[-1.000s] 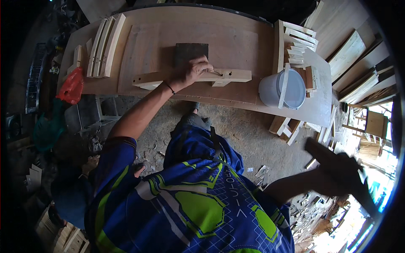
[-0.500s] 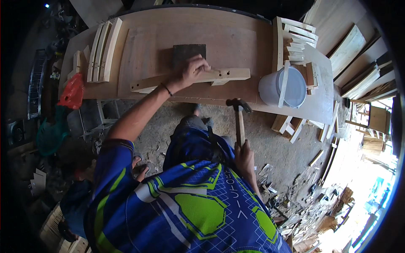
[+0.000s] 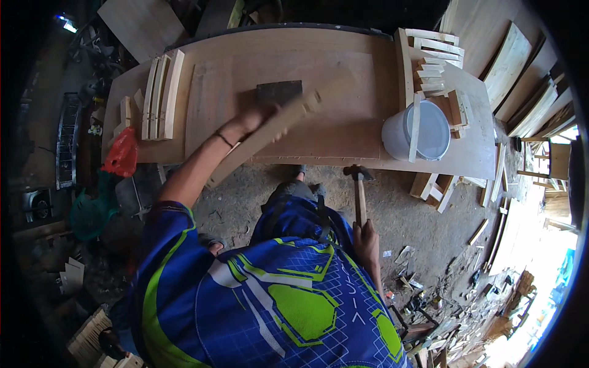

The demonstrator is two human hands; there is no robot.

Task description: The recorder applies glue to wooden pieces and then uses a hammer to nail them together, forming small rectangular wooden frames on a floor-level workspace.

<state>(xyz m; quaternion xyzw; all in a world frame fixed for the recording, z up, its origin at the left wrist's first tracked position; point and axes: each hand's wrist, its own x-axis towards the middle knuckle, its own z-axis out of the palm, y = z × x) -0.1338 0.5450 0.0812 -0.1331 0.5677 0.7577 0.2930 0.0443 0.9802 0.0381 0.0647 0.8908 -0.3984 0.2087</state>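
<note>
My left hand (image 3: 256,120) is wrapped round a long wooden piece (image 3: 279,126), which slants over the near edge of the workbench. Its far end is smeared by motion, and part of the hand is hidden behind the wood. A dark square block (image 3: 279,92) lies on the bench just beyond that hand. Low at my right side, my right hand (image 3: 366,238) grips a hammer (image 3: 360,199) by its wooden handle, with the dark head pointing up and away from me, short of the bench's edge.
On the workbench (image 3: 331,144), a white bucket (image 3: 399,138) with a wooden strip across it stands right, beside stacked wooden pieces (image 3: 429,76). Several battens (image 3: 161,98) lie at left, near a red plastic bag (image 3: 121,153). Wood scraps (image 3: 423,300) litter the floor.
The wooden piece has been lifted off the bench and swung to a steep slant by my left hand, which has drawn nearer me. The hammer remains in my right hand, low beside me.
</note>
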